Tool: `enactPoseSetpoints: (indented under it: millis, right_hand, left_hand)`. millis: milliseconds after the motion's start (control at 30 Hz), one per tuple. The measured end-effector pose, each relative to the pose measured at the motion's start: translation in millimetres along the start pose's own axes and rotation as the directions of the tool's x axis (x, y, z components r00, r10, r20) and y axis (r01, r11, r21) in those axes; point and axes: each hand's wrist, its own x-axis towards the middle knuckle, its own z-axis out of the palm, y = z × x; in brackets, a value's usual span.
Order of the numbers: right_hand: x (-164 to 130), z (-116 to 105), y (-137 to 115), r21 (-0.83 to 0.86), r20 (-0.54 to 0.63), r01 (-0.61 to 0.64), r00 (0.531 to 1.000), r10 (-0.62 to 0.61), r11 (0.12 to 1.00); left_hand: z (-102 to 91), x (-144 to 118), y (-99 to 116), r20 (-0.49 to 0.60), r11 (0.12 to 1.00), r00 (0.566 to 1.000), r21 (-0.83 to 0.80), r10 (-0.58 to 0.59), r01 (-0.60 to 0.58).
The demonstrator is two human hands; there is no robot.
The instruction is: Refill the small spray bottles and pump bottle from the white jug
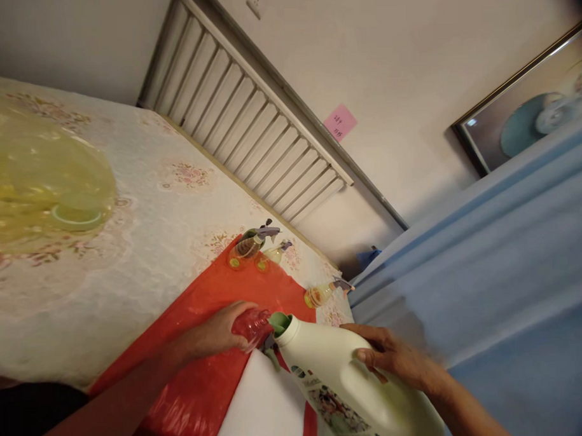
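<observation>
My right hand point(396, 357) grips the handle of a big white detergent jug point(344, 384) that is tilted, its green spout point(279, 323) pointing toward a small clear bottle point(251, 325). My left hand point(218, 328) holds that small bottle against the spout, over a red plastic sheet point(201, 386) on the table. Whether liquid is flowing I cannot tell.
Three small spray bottles with yellowish liquid lie on the table: two point(248, 245) point(272, 253) at the red sheet's far edge, one point(322, 294) near the table edge. A yellow translucent bag point(41, 182) lies at left on the floral tablecloth point(152, 204). A radiator point(249, 124) and blue fabric point(488, 268) stand behind.
</observation>
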Motion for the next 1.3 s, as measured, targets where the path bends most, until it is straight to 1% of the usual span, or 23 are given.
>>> enactPoseSetpoints:
  millis: [200, 467, 567, 867, 1033, 1300]
  right_hand:
    - [0.8, 0.1, -0.8, 0.002, 0.001, 0.009, 1.000, -0.009, 1.000]
    - [1.2, -0.9, -1.2, -0.005, 0.009, 0.006, 1.000, -0.006, 1.000]
    - [1.0, -0.9, -1.5, -0.003, 0.008, 0.011, 1.000, -0.011, 1.000]
    - [1.5, -1.9, 1.6, -0.003, 0.008, 0.019, 1.000, -0.019, 1.000]
    - [2.5, -3.5, 5.6, -0.007, 0.007, 0.013, 1.000, -0.013, 1.000]
    - [1.9, -3.4, 4.1, -0.001, 0.010, 0.024, 1.000, -0.024, 1.000]
  left_hand:
    - [0.9, 1.8, -3.9, 0.000, 1.000, 1.000, 0.001, 0.006, -0.006]
    - [-0.3, -0.3, 2.8, 0.007, 1.000, 1.000, -0.001, -0.009, 0.009]
    - [-1.0, -0.1, 2.6, 0.018, 1.000, 1.000, 0.011, 0.008, -0.008]
    - [-0.5, -0.1, 1.9, 0.013, 1.000, 1.000, -0.013, -0.007, 0.007]
    - [-0.9, -0.1, 3.5, 0.014, 1.000, 1.000, 0.009, -0.023, 0.022]
    - [-0.9, -0.7, 1.9, 0.002, 1.000, 1.000, 0.000, -0.021, 0.021]
